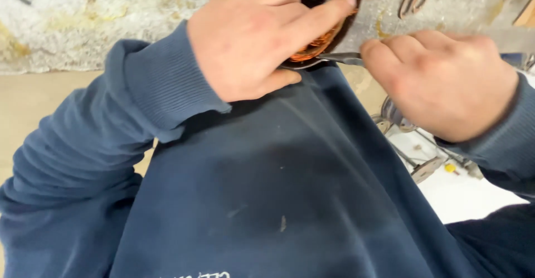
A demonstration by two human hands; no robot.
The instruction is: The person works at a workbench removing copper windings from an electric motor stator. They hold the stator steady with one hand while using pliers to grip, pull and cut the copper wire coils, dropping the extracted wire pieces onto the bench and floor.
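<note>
Left hand (251, 38) clamps the copper-wound stator (320, 16) at 12 o'clock; right hand (446, 83) pinches the metal tool (340, 59) (keep it shallow, sparing windings).

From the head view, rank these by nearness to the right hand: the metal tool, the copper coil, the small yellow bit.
1. Metal tool: pinched in the right hand, at its fingertips.
2. Copper coil: just left of those fingertips, under the left hand.
3. Small yellow bit: below the hand, on the white surface.
</note>
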